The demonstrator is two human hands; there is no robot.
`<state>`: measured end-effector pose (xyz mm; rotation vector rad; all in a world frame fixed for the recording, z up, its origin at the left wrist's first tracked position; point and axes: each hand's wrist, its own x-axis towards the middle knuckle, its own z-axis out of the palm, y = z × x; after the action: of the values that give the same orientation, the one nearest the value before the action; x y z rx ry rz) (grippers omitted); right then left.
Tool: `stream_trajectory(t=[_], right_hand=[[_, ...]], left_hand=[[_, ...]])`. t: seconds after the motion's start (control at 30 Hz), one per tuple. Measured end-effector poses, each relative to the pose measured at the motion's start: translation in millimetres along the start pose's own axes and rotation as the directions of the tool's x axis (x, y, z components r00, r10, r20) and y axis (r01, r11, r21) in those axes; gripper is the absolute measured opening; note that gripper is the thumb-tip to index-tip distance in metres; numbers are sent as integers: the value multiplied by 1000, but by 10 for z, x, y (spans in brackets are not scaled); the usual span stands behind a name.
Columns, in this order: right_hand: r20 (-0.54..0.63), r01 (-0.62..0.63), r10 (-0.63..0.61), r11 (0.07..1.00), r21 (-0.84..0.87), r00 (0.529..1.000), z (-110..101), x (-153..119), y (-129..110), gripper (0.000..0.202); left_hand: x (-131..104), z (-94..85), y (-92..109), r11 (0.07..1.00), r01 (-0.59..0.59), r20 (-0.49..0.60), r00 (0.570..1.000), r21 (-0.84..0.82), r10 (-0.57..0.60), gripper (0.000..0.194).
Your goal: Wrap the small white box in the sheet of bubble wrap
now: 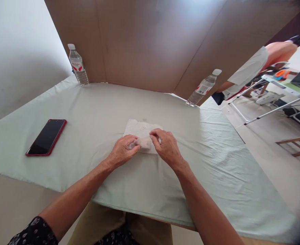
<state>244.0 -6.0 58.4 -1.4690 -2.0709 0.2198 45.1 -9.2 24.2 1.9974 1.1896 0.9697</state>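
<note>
Small pale bundle (145, 143), partly see-through, lies between the two hands, over the near part of a white sheet (134, 128). Left hand (121, 149) is clamped on its crumpled, clear end, thumb nearer the body, fingers beyond. Right hand (168, 146) hovers at the other end, thumb and forefinger together; from where I stand I cannot tell whether they pinch a thin edge.

Handling, my judgement: light, soft, inclined to crumple; the clear part looks filmy, perhaps slippery. Contents blurred. Best hold: the gathered end under the left thumb, with a light fingertip pinch at the opposite edge. A hard squeeze could crush it. Sheet looks thin and easily shifted.

Outward: pale green cloth (99, 115) under both hands. Red-edged phone (46, 137) well left of the left hand. One water bottle (79, 69) beyond that hand, another (203, 89) beyond the right, tall brown panel (150, 44) behind. Far right, another person (280, 54) bends over.
</note>
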Motion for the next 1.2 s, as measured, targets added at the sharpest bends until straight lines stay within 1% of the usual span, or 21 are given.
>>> stream_trajectory(t=[0.07, 0.13, 0.23, 0.37, 0.47, 0.57, 0.63, 0.73, 0.83, 0.93, 0.97, 1.0, 1.03, 1.1, 1.13, 1.17, 1.2], right_hand=[[1, -82, 83, 986, 146, 997, 101, 72, 100, 14], [25, -157, 156, 951, 267, 987, 178, 81, 168, 13], [41, -205, 204, 914, 349, 978, 219, 21, 183, 13], [64, -215, 206, 907, 362, 977, 200, -88, 95, 15], [101, -211, 186, 907, 366, 977, 202, -138, 42, 15], [111, -217, 188, 895, 390, 976, 222, -148, 39, 15], [103, -225, 200, 881, 416, 974, 235, -141, 53, 14], [64, -230, 227, 853, 469, 972, 255, -124, 77, 15], [47, -233, 241, 837, 495, 969, 293, -114, 111, 15], [59, -229, 228, 861, 455, 972, 326, -117, 148, 14], [45, -218, 220, 878, 427, 974, 322, -123, 151, 13], [9, -192, 204, 901, 388, 979, 306, -131, 145, 13], [-52, -151, 179, 930, 335, 983, 278, -141, 128, 13], [-208, -43, 81, 983, 180, 975, 192, -167, 63, 14], [-261, 18, 7, 995, 96, 965, 143, -182, 21, 14], [-271, 83, -73, 996, 26, 960, 99, -197, -21, 14], [-236, 151, -151, 988, -16, 960, 66, -212, -58, 14]], left_hand=[[42, 32, -18, 991, 102, -1, 995, -89, -102, 15], [70, 47, -38, 969, 196, 18, 980, -152, -196, 17], [82, 51, -48, 939, 272, 42, 962, -212, -270, 23], [67, 31, -17, 922, 289, 55, 957, -259, -284, 26], [56, 5, 6, 896, 323, 104, 946, -305, -306, 26], [51, -9, 10, 873, 364, 140, 931, -324, -336, 25], [52, -11, 5, 875, 367, 135, 930, -317, -341, 23], [56, -19, 2, 901, 336, 102, 942, -276, -320, 19], [57, -40, 5, 913, 319, 76, 948, -255, -310, 23], [51, -45, -4, 907, 335, 88, 942, -255, -324, 21], [48, -39, -10, 906, 337, 88, 941, -254, -326, 20], [44, -29, -15, 907, 336, 86, 942, -255, -325, 19], [40, -17, -19, 908, 333, 78, 943, -256, -324, 18], [29, 5, -16, 914, 321, 59, 947, -248, -316, 16], [24, 12, -10, 919, 315, 49, 949, -236, -312, 15], [19, 12, -1, 925, 310, 43, 950, -222, -308, 14], [16, 6, 8, 929, 306, 39, 952, -209, -304, 14]])
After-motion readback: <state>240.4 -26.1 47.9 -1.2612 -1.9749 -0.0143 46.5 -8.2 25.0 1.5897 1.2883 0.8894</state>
